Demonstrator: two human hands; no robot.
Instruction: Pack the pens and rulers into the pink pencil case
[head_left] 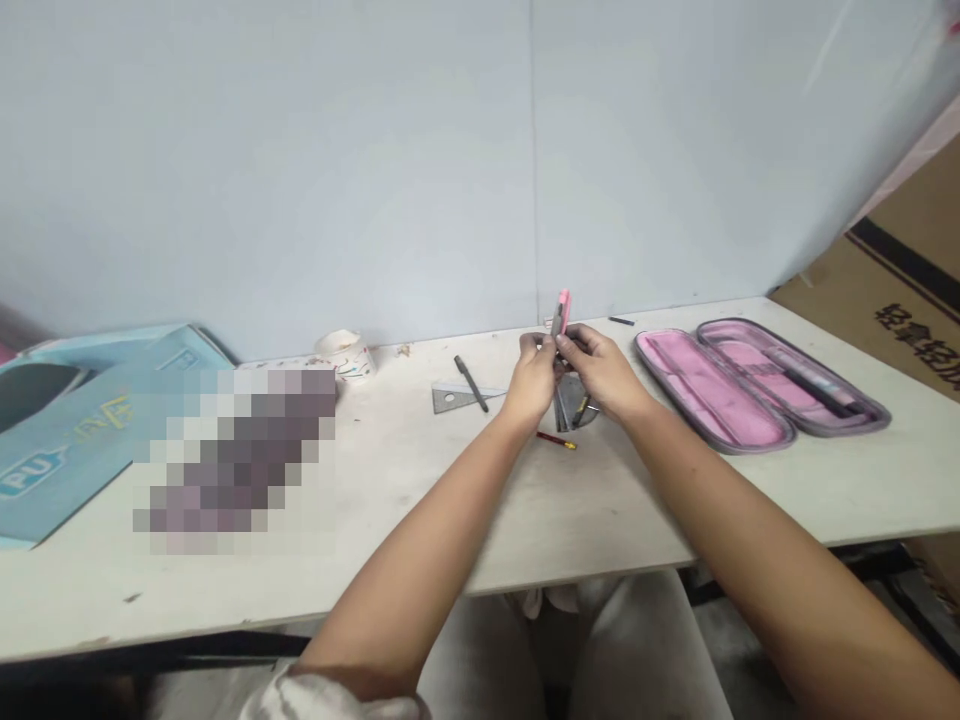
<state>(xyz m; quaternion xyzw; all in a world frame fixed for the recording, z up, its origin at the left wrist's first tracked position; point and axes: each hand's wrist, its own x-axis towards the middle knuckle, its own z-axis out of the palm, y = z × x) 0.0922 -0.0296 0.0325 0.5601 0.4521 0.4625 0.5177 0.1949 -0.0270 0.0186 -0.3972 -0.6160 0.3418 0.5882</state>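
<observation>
Near the back of the table, my left hand [531, 380] and my right hand [596, 372] are together, fingers closed around a slim pink-and-grey item [562, 308]. It stands upright between them; its lower part is hidden by fingers, so I cannot tell its kind. Under my right hand lie dark grey flat pieces [568, 402]. A red pencil [555, 440] with a yellow end rests just in front. To the left, a black pen [471, 384] lies across a grey set square [452, 401]. An open pencil case [712, 392], lined in pink, is right of my hands, with pens [817, 385] in its far half.
A white paper cup [349, 357] stands by the wall. Left of it are blue packages [82, 450] and a blurred dark object [240, 455]. A short dark stick [622, 321] lies behind my right hand. A cardboard box [892, 285] borders the table's right end.
</observation>
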